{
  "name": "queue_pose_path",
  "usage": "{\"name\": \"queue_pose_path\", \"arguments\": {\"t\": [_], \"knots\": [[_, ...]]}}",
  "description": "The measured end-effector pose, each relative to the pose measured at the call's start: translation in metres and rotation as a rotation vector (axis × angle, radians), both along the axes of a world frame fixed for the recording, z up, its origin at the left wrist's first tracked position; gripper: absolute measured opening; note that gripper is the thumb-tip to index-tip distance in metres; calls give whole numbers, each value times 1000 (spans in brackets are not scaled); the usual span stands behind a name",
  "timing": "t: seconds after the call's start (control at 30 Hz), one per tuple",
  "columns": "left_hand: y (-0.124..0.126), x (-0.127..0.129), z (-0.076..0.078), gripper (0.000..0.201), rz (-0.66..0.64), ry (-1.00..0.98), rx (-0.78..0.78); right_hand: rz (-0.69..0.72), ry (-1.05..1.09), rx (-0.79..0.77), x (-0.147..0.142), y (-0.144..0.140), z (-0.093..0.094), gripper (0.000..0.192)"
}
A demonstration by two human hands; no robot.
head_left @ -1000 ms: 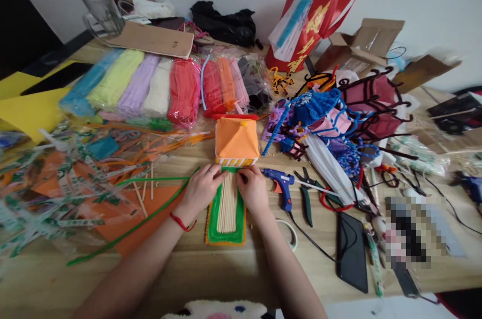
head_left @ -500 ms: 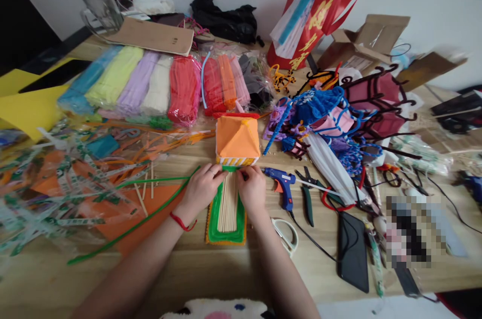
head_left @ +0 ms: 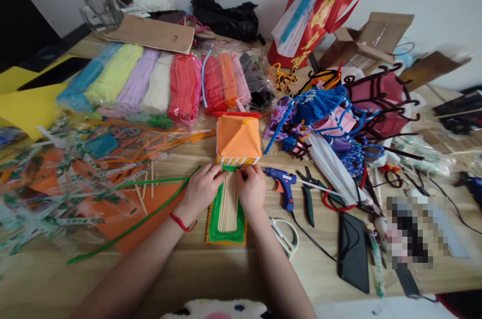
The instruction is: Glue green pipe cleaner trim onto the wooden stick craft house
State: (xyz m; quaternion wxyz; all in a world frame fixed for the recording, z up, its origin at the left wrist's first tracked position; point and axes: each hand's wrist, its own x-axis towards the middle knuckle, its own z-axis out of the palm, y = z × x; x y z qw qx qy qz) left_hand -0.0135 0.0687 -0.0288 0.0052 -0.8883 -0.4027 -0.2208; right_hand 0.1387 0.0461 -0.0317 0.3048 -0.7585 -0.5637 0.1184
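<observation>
My left hand [head_left: 201, 189] and right hand [head_left: 251, 189] are curled and pressing on the green-edged stick mat [head_left: 227, 206], right below the little orange paper house [head_left: 238, 141], so the sticks stay flat on the surface [head_left: 211, 274].

scissors [head_left: 286, 234] | more in view than a second ago

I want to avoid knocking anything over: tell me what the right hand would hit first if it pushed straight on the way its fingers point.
Most likely the small orange-roofed paper house, just beyond the right hand; depth is unclear.
</observation>
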Motion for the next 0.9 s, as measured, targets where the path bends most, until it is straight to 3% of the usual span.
{"name": "queue_pose_path", "arguments": {"t": [0.43, 0.7, 0.8, 0.9], "knots": [[-4, 1, 8, 24, 5, 53, 5, 3, -31, -21, 0, 2, 0, 15], [-13, 12, 2, 30, 37, 44, -73, 25, 35, 9, 1, 1, -1, 16], [-22, 3, 18, 42, 65, -68, -10, 17, 43, 15, 1, 1, -1, 16], [-41, -21, 45, 66, 314, -289, 235, 10, 36, 14, 1, 2, -2, 18]]}}
